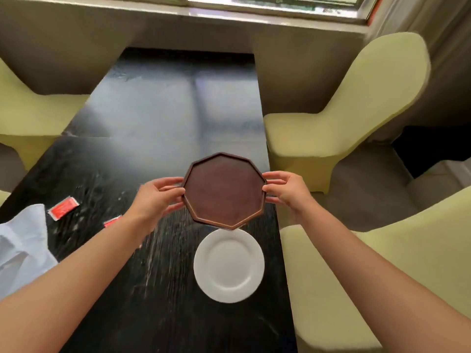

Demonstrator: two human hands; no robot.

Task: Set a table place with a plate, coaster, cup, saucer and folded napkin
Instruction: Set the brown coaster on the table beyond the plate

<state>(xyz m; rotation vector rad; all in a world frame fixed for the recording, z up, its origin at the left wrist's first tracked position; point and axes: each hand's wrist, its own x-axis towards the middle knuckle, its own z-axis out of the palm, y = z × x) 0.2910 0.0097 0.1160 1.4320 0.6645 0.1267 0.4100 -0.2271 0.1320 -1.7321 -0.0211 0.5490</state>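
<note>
A brown wooden coaster [224, 191], many-sided with a raised rim, is held between both hands above the black table [142, 138]. My left hand [155, 200] grips its left edge with fingers and thumb. On the opposite edge my right hand [285, 189] pinches the rim. A round white plate [229, 266] lies on the table just nearer to me, its far rim partly under the coaster's near corner. I cannot tell whether the coaster touches the table. No cup, saucer or napkin shows clearly.
Two red packets [63, 208] [112, 221] lie on the table at the left. White cloth or plastic [23, 248] sits at the left edge. Pale yellow covered chairs [349, 118] flank both sides of the table, and a window sill [254, 16] runs behind.
</note>
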